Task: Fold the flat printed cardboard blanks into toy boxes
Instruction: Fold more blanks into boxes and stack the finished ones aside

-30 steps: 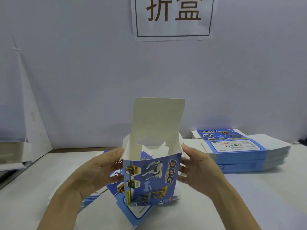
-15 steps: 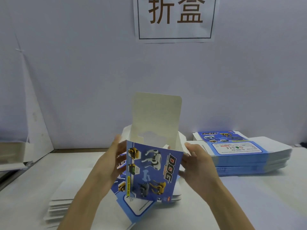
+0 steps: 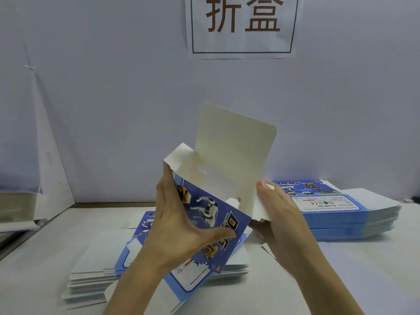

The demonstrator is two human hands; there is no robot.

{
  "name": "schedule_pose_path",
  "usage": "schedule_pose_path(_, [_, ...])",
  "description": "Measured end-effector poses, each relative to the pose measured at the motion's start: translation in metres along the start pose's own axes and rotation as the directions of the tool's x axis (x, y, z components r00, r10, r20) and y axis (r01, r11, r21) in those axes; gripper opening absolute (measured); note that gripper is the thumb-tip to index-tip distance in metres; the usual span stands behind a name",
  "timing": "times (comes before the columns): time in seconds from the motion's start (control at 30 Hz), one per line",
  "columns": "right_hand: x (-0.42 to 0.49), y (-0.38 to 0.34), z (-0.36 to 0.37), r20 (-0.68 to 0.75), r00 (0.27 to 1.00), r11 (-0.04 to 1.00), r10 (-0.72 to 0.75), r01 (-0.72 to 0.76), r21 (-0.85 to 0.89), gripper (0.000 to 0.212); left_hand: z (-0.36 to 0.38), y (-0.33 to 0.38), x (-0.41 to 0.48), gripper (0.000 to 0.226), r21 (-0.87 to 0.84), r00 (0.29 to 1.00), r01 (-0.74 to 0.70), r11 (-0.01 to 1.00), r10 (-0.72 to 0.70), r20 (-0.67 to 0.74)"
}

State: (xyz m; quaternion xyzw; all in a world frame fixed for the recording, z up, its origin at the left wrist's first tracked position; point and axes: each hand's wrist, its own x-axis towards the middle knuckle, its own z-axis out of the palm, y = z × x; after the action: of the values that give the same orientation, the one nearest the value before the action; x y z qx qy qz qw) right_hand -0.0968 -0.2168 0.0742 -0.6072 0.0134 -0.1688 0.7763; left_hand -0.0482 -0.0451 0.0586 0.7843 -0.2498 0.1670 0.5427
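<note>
**user1:** where's the box (image 3: 218, 212) at?

**user2:** up off the tabletop (image 3: 375, 280), tilted, top flap standing open (plain white inside). The person's left hand (image 3: 181, 226) has its fingers (image 3: 166, 181) wrapped on the printed front; the right hand (image 3: 280, 220) pinches the box's right side flap. One pile of flat blanks (image 3: 91, 280) lies under the box, a second pile (image 3: 341, 214) sits right of it.
</note>
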Motion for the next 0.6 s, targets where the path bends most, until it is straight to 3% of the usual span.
schedule_pose_path(0.13, [0.002, 0.0, 0.001, -0.109, 0.994, 0.994, -0.026, 0.038, 0.103, 0.021, 0.004, -0.001, 0.002, 0.14, 0.112, 0.995, -0.042, 0.993, 0.053, -0.09])
schedule_pose_path(0.2, [0.002, -0.004, 0.0, -0.144, 0.989, 0.973, -0.016, 0.049, 0.226, 0.018, 0.006, 0.0, 0.004, 0.13, 0.148, 0.993, -0.105, 0.983, 0.111, -0.035])
schedule_pose_path(0.27, [0.001, -0.008, -0.002, -0.145, 0.989, 0.957, -0.038, 0.078, 0.28, 0.015, 0.007, 0.001, 0.005, 0.134, 0.25, 0.982, -0.187, 0.95, 0.181, 0.047])
schedule_pose_path(0.33, [-0.002, -0.011, -0.003, -0.1, 0.992, 0.964, -0.082, 0.105, 0.243, 0.014, 0.006, 0.002, 0.003, 0.143, 0.35, 0.977, -0.214, 0.912, 0.204, 0.067])
schedule_pose_path(0.47, [-0.009, -0.02, -0.005, 0.072, 0.968, 0.969, -0.241, 0.236, 0.067, 0.015, -0.006, -0.001, 0.001, 0.145, 0.433, 0.954, -0.259, 0.864, 0.299, -0.027])
schedule_pose_path(0.5, [-0.013, -0.026, -0.003, 0.121, 0.949, 0.957, -0.291, 0.29, 0.028, 0.006, -0.012, -0.003, 0.002, 0.142, 0.449, 0.939, -0.29, 0.845, 0.341, -0.034])
schedule_pose_path(0.6, [-0.017, -0.028, -0.002, 0.207, 0.894, 0.903, -0.398, 0.421, -0.081, 0.01, -0.024, -0.002, 0.002, 0.114, 0.486, 0.866, -0.435, 0.758, 0.501, -0.007])
